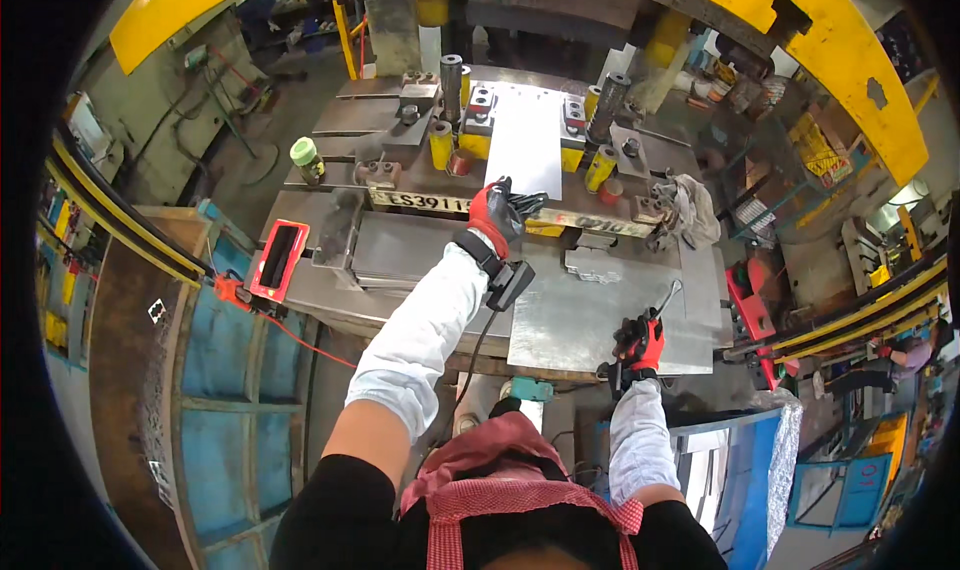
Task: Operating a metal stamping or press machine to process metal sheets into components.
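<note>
My left hand [505, 213], in a red and black glove, is at the near edge of a bright flat metal sheet [525, 140] lying in the press die. Its fingers stretch out to the right over that edge; whether they touch the sheet I cannot tell. My right hand [637, 342], gloved alike, is closed around a thin metal rod with a rounded tip [668, 297]. It is over the front right of a large grey metal plate [560, 315]. A small cut metal piece [592, 265] lies at that plate's far side.
Dark guide posts [451, 88] and yellow cylinders [441, 145] flank the die. A green-capped bottle [306, 158] and a red tray [280, 260] stand left. A grey rag [690, 210] hangs at the right. A cable runs from the black device [509, 285] on my left wrist.
</note>
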`<state>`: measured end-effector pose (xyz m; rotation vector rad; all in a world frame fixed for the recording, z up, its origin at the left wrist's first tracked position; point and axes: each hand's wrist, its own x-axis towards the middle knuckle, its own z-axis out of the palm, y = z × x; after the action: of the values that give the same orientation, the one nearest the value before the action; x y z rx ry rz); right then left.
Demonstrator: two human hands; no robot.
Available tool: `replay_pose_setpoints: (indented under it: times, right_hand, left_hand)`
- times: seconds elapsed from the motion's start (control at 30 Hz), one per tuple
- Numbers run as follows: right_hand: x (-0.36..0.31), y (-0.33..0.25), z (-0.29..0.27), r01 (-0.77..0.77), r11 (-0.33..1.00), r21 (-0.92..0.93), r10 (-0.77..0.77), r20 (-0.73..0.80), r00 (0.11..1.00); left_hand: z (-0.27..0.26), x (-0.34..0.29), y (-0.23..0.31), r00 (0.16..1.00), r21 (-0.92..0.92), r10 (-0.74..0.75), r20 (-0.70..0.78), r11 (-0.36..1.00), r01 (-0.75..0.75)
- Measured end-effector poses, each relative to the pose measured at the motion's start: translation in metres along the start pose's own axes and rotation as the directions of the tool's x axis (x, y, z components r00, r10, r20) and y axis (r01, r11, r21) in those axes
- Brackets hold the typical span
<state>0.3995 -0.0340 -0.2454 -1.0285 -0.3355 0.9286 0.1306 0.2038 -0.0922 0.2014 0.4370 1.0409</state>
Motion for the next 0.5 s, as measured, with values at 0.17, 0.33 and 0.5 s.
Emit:
replay_pose_setpoints:
  times: [0.17,0.33,0.5]
  right_hand:
    - [-0.010,-0.012,0.010,-0.047,0.997,-0.059,0.048,0.006,0.999]
    - [-0.006,-0.007,0.005,-0.056,0.996,-0.070,0.053,-0.053,0.997]
    - [0.001,0.001,-0.002,-0.034,0.999,-0.025,0.032,-0.064,0.997]
  left_hand:
    - [-0.002,0.000,0.001,0.999,-0.024,-0.001,0.043,1.000,0.002]
    - [-0.003,0.001,0.000,0.998,-0.043,-0.014,0.054,0.999,0.017]
    - [-0.005,-0.001,0.000,0.996,-0.006,0.027,0.087,1.000,-0.027]
